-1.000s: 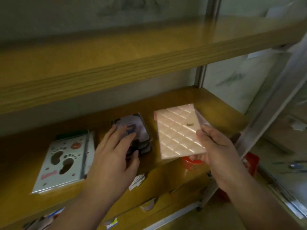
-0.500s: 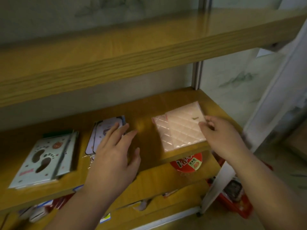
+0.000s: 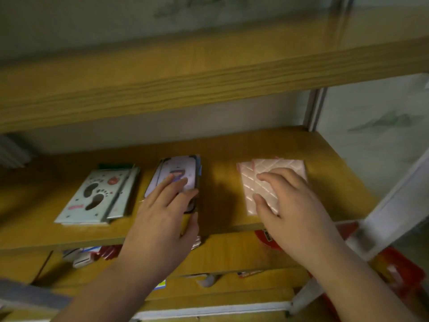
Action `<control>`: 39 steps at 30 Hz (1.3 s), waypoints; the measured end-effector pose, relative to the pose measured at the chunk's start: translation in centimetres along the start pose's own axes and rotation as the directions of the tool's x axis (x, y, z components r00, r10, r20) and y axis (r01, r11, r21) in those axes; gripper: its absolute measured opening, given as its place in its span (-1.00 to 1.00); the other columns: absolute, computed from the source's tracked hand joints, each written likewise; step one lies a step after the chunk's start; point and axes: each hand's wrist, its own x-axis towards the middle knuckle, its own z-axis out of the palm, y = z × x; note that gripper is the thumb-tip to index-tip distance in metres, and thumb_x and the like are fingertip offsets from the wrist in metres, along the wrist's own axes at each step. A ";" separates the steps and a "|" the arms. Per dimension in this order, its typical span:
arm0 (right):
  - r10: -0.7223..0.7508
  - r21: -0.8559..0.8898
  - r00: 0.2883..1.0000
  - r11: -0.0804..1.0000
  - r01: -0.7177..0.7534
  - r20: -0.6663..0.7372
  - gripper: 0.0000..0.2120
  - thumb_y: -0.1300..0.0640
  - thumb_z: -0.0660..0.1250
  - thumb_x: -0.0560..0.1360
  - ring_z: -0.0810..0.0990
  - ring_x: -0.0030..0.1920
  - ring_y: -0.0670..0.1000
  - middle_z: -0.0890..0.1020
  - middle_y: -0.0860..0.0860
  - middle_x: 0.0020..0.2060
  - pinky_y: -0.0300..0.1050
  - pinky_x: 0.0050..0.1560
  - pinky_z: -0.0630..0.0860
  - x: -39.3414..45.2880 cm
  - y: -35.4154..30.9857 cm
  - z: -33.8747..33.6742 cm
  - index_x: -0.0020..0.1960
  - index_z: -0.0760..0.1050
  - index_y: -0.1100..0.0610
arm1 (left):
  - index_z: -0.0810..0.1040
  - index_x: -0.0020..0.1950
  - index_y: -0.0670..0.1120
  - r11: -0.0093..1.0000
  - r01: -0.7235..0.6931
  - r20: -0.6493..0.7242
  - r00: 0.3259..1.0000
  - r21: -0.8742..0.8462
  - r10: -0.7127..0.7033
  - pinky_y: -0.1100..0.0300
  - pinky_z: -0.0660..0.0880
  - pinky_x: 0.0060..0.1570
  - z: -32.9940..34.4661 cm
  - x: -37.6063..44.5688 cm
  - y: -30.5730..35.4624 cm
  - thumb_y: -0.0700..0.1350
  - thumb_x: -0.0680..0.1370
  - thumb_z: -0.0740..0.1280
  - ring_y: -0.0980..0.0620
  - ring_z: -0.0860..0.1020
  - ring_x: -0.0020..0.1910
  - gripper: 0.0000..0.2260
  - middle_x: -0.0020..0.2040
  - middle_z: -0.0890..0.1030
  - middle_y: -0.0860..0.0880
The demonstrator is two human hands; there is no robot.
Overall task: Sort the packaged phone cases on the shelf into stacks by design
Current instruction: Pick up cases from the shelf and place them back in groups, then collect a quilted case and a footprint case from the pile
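Three stacks of packaged phone cases lie on the wooden shelf (image 3: pixel 222 149). At the left is a pale green stack with a footprint design (image 3: pixel 92 196), and in the middle a lilac stack with a cartoon figure (image 3: pixel 178 167). On the right lies a pink quilted stack (image 3: pixel 267 167), its top case slightly askew over the one below. My left hand (image 3: pixel 162 219) rests flat on the near end of the lilac stack, thumb by its front corner. Spread over the pink stack, my right hand (image 3: pixel 290 212) presses on it with fingers apart, gripping nothing.
An upper wooden shelf board (image 3: pixel 209 84) overhangs closely above. White metal uprights stand at the back right (image 3: pixel 313 108) and front right (image 3: pixel 385 205). Below the shelf edge lie red packets (image 3: pixel 267 238) and small white items (image 3: pixel 81 261). Bare board separates the stacks.
My right hand carried the pink quilted case down onto the shelf, laid it on another pink one and now lies flat on it. My left hand settled onto the lilac stack.
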 end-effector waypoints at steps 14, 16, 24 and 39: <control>-0.312 0.090 0.943 0.949 0.303 0.118 -0.55 -0.12 0.24 0.57 0.36 0.33 -0.16 0.38 -0.21 0.31 -0.26 0.27 0.34 0.5 -13.7 7.5 0.44 0.34 -0.10 | 0.52 0.34 -0.05 0.966 0.257 -0.125 0.960 0.018 -0.253 -0.16 0.38 0.38 -5.7 -9.2 -10.9 -0.07 0.50 0.43 -0.10 0.30 0.52 -0.59 0.43 0.48 -0.02; -0.335 0.081 0.932 0.942 0.326 0.137 -0.53 -0.13 0.23 0.57 0.33 0.35 -0.16 0.36 -0.20 0.33 -0.25 0.29 0.32 0.0 -16.5 8.7 0.46 0.30 -0.10 | 0.52 0.36 -0.04 0.952 0.307 -0.145 0.942 0.002 -0.303 -0.10 0.35 0.41 -6.6 -11.4 -13.0 -0.03 0.50 0.42 -0.08 0.28 0.52 -0.58 0.43 0.48 -0.02; -0.386 0.112 0.904 0.922 0.371 0.184 -0.49 -0.14 0.25 0.56 0.29 0.38 -0.16 0.35 -0.22 0.36 -0.24 0.33 0.26 -4.4 -30.7 15.4 0.49 0.26 -0.12 | 0.54 0.34 -0.03 0.896 0.440 -0.207 0.873 -0.059 -0.442 0.09 0.24 0.43 -12.1 -23.2 -23.7 0.02 0.49 0.32 -0.04 0.31 0.49 -0.58 0.38 0.52 -0.01; -0.542 0.211 0.794 0.840 0.500 0.277 -0.51 -0.16 0.25 0.57 0.19 0.24 -0.35 0.28 -0.33 0.31 -0.32 0.25 0.20 -10.8 -54.7 28.7 0.46 0.23 -0.19 | 0.51 0.41 -0.01 0.781 0.615 -0.281 0.734 -0.112 -0.619 -0.04 0.32 0.44 -22.5 -41.1 -42.5 -0.02 0.53 0.38 0.00 0.27 0.53 -0.57 0.42 0.49 0.03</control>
